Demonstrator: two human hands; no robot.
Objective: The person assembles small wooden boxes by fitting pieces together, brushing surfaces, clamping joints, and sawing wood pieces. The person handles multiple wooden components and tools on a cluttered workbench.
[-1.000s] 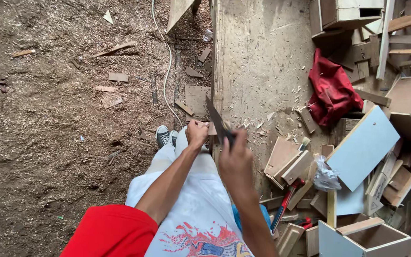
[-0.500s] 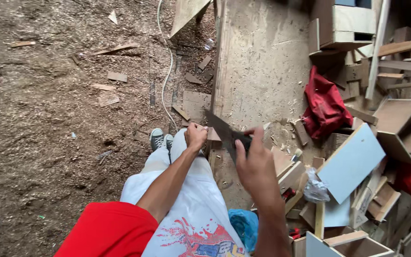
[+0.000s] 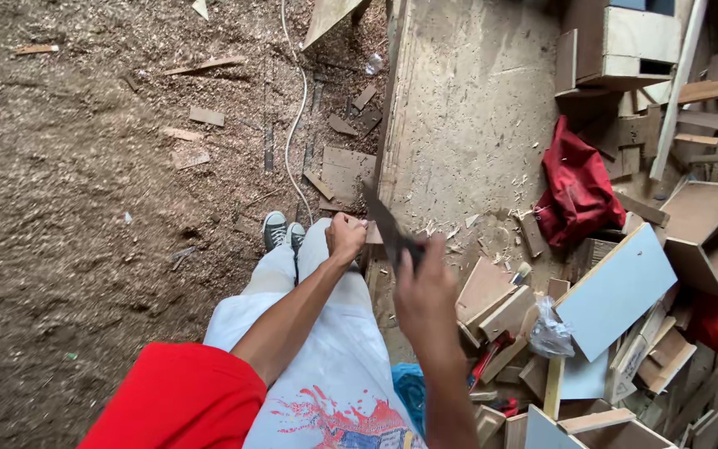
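Gripping a dark, flat, tapered blade (image 3: 388,223), right hand (image 3: 425,291) closed; left hand (image 3: 346,236) fisted on wood piece (image 3: 373,234) at bench (image 3: 467,125) edge.

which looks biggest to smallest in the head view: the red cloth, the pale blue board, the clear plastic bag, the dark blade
1. Pale blue flat board
2. Crumpled red cloth, close to the board in size
3. Dark flat blade held in the right hand; it sits nearer the camera, so this rank is unsure
4. Crumpled clear plastic bag
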